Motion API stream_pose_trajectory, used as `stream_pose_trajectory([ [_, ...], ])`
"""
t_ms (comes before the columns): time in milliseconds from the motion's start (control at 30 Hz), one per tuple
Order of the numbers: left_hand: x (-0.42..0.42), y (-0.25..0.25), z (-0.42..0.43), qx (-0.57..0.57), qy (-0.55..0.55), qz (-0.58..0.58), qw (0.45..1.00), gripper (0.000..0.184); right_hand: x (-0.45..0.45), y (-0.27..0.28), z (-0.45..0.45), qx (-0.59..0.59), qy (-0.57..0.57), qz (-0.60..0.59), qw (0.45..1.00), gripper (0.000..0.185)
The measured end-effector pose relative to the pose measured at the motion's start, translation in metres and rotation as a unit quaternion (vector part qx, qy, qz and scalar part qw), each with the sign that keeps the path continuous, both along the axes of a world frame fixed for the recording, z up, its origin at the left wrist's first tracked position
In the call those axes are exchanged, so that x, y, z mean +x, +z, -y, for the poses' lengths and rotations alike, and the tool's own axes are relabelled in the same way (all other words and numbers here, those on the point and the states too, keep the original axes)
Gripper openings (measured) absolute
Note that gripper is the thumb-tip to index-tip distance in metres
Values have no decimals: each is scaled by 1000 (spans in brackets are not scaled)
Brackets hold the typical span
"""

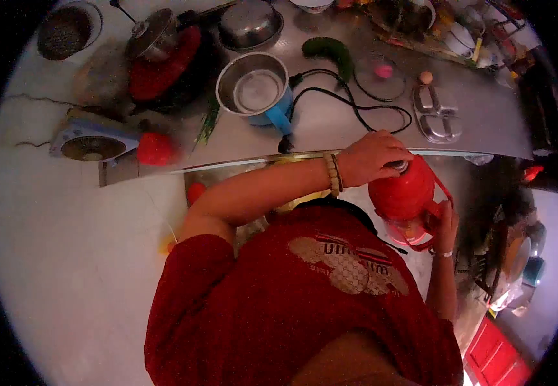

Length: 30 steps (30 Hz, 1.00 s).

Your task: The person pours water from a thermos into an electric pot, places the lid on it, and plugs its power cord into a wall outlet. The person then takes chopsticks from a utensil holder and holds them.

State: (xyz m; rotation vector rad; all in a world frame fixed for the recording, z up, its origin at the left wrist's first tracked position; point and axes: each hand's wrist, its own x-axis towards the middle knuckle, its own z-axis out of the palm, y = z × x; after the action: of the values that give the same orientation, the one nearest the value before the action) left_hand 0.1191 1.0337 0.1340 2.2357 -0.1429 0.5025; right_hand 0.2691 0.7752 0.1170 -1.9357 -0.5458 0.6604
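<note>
A red thermos flask with a pale band near its base is held in front of my body, just off the counter's front edge. My left hand reaches across and has its fingers curled over the flask's top, by a grey, metallic-looking mouth or stopper. On the flask's side, my right hand is closed around the red handle. Part of its fingers is hidden. Nearest on the counter are a blue-handled steel pot, a black power cord and a divided steel tray.
The steel counter also bears a green gourd, an egg, a steel bowl and a red-rimmed wok-like vessel. A gas-stove-like appliance and a red object are at left. Dishes crowd the back right.
</note>
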Motion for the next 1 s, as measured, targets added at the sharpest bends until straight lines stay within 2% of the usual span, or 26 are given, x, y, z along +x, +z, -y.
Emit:
stream_pose_trajectory([
  [33,2,-4,1,13,10,0,1000,41,1,-3,1,6,20,44,999,44],
  [100,5,-9,0,24,21,-2,1000,42,18,-22,13,-25,30,45,998,44],
  [167,13,-8,-4,-33,9,-4,999,44,19,-47,24,-57,33,57,996,44],
  [267,56,-12,-54,-47,175,35,983,38,12,-64,41,-45,-32,212,976,36],
  [300,74,-33,-76,-7,278,64,959,37,10,-57,43,-25,-55,38,997,34],
  [333,87,-48,-100,65,285,-24,956,38,11,-54,46,0,-76,-138,988,32],
  [367,96,-61,-120,140,291,-108,940,38,13,-75,62,-69,-97,-64,991,33],
  [400,109,-71,-132,139,286,-105,942,38,16,-101,87,-69,-103,-61,990,33],
  [433,122,-81,-141,156,259,-147,942,36,19,-129,114,-85,-55,37,994,37],
  [500,155,-108,-162,174,226,-181,941,33,14,-111,111,-125,-77,27,989,45],
  [567,192,-147,-186,359,135,-224,896,37,6,-107,123,-150,-99,28,983,50],
  [600,206,-175,-200,358,130,-219,898,37,3,-106,130,-151,-115,17,982,50],
  [633,215,-204,-215,294,151,-196,923,36,-1,-103,136,-151,-132,7,980,51],
  [667,219,-201,-213,262,162,-185,933,36,-5,-101,142,-150,-148,-3,978,51],
  [700,222,-197,-211,230,171,-173,942,36,-7,-104,152,-168,-102,108,974,46],
  [767,208,-126,-185,288,185,-357,869,38,-9,-126,173,-144,-107,136,974,43],
  [800,211,-134,-188,286,191,-363,866,38,-10,-138,184,-132,-108,150,974,44],
  [833,213,-131,-188,260,178,-303,899,37,-7,-142,190,-158,-130,129,970,44],
  [900,201,-109,-181,165,210,-237,934,42,-2,-163,202,-134,-113,218,960,46],
  [933,187,-61,-165,95,251,-232,935,47,2,-176,211,-124,-106,263,951,47],
  [967,176,-50,-171,92,257,-185,944,48,1,-170,206,-72,-192,87,975,48],
  [1000,167,-40,-176,90,260,-136,952,50,-3,-142,186,-71,-230,-39,970,48],
])
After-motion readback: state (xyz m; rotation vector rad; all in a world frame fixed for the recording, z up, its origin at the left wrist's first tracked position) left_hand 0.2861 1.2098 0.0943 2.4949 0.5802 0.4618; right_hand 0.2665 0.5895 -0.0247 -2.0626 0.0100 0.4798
